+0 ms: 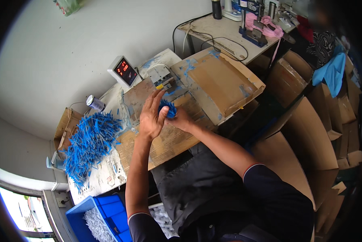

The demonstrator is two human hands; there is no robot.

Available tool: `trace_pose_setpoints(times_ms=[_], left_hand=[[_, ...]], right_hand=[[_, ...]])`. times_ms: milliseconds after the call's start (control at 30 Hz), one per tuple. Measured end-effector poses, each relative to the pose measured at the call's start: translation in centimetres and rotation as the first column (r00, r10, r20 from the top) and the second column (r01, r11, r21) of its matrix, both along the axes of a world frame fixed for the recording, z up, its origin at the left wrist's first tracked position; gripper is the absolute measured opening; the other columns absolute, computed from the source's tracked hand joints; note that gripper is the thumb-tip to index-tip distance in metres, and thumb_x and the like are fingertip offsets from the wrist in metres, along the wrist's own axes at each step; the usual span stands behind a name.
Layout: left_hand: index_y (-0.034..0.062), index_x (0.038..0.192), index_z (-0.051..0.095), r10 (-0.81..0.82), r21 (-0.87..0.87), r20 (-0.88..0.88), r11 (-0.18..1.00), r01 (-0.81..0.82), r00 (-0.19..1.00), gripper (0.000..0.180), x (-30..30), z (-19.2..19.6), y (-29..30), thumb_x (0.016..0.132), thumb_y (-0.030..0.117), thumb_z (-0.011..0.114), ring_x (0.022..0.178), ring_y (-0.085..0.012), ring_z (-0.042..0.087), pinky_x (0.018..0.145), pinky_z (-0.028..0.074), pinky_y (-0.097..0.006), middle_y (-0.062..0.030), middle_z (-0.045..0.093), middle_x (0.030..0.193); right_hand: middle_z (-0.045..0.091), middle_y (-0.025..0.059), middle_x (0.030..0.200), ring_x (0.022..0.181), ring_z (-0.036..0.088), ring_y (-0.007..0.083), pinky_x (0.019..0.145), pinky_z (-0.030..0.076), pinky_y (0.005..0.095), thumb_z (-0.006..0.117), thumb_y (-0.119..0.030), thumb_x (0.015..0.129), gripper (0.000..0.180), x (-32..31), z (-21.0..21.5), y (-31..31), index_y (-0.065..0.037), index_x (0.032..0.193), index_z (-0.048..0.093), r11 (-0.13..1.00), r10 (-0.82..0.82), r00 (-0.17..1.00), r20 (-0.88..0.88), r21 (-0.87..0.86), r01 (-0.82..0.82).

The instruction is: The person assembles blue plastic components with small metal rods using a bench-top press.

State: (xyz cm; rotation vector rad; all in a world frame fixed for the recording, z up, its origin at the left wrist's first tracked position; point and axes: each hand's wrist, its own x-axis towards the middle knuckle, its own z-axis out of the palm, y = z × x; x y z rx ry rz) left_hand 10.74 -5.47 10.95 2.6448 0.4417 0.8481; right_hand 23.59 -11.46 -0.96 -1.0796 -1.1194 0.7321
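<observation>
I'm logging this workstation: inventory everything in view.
Worktable: one, brown-white, centre
Stick bundle: one, blue, picture centre
Stick pile: one, blue, worktable's left end
Display: one, white, worktable's back
Device: one, grey, worktable's back
Tray: one, brown, right of device
Side table: one, pale, top
Stand: one, dark, side table
Bottle: one, black, side table
Cloth: count unclear, pink, at stand
Fabric: one, light-blue, far right
Boxes: several, brown, right
Bin: one, blue, lower left
Small pieces: many, white, in bin
Left hand: one, bare, left of bundle
Right hand: one, bare, right of bundle
</observation>
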Motion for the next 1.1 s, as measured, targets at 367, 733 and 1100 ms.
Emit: trace_pose_setpoints(times_ms=[367, 733, 1100], left_hand=[[0.0041, 0.127, 0.06, -0.077, 0.088, -0.362, 0.989, 0.116, 0.929, 0.055, 4.3, 1.3, -2.1, 0.1, 0.051, 0.047, 0.12, -0.0424, 0.055, 0.104, 0.042, -0.046, -0.0208, 0.061, 0.126], [-0.0033, 0.143, 0.045, 0.09, -0.228, 0.271, 0.973, -0.027, 0.958, 0.067, 1.6, 0.4, 1.1, 0.105, 0.051, 0.034, 0.132, -0.0341, 0.048, 0.113, 0.034, -0.048, -0.0218, 0.051, 0.142], [-0.003, 0.14, 0.047, 0.081, -0.881, 0.326, 0.388, 0.272, 0.942, 0.06, 0.4, -8.4, 0.3, 0.104, 0.045, 0.047, 0.133, -0.0287, 0.043, 0.118, 0.027, -0.045, -0.0186, 0.049, 0.14]], right_hand=[[0.069, 0.019, 0.077, 0.077, 0.07, 0.0357, 0.067, 0.052, 0.0414, 0.069, -0.021, 0.078, 0.02, 1.0, -1.4, 0.3, -0.002, 0.083, 0.064, 0.972, -0.221, 0.968, 0.121, 0.109, 0.208], [0.064, 0.02, 0.071, 0.068, 0.067, 0.0315, 0.064, 0.05, 0.0413, 0.071, -0.011, 0.076, 0.012, 0.8, -0.9, 0.3, -0.003, 0.082, 0.064, 0.921, -0.362, 0.932, -0.019, 0.145, 0.361], [0.071, 0.0164, 0.078, 0.076, 0.07, 0.028, 0.072, 0.053, 0.0384, 0.078, -0.01, 0.062, 0.026, 1.1, -0.9, -0.4, -0.003, 0.085, 0.069, 0.969, -0.225, 0.964, -0.144, 0.07, 0.237]])
